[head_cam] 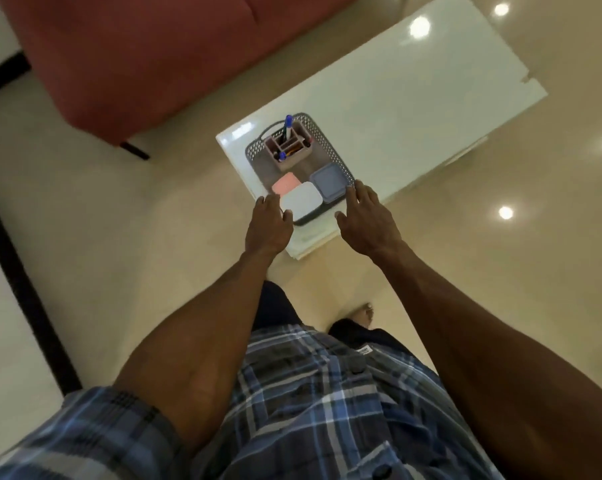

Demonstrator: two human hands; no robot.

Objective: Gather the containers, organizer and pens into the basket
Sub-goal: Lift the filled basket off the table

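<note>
Basket sits on glossy white table beside red sofa.

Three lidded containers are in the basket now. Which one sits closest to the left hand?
The white container, at the basket's near edge; the left hand's fingertips reach its side. The pink container lies just behind it, and the blue-grey container is nearer the right hand.

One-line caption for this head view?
Both hands reach for the grey basket holding three lidded containers and a pen organizer.
</note>
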